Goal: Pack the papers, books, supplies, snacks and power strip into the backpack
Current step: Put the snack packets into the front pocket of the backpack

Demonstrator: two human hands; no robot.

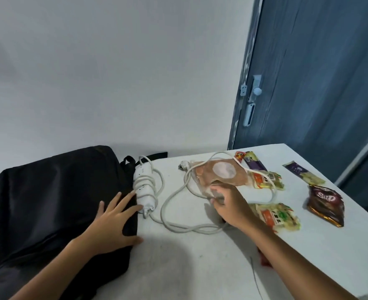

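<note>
My left hand [113, 221], fingers straight and spread, lies flat on the near right edge of the black backpack [55, 202], which lies on its side on the white table [189, 267] and stretches away to the left of that hand. My right hand [228, 204] reaches forward and pinches the near corner of a brown translucent snack pouch [217, 174] bearing a pale round patch; the pouch is tilted, its far part resting over the cord. Between my two hands, just beyond the left fingertips and touching the backpack's side, lies the white power strip [143, 187], with several turns of its white cord [178, 221] wound round the body; the rest of the cord loops across the table under my right hand and runs up to a plug [182, 166] beyond it. Just right of my right wrist sits a yellow-and-orange snack packet [274, 215], and a second like packet [265, 179] lies beyond it, beside the pouch. Farther out are a purple snack bar [254, 161], another purple wrapper [302, 173], and, well to the right, a dark brown crinkled packet [326, 202]. Beyond the table's far right corner stands a blue door [319, 72] with a pale knob [257, 91].
</note>
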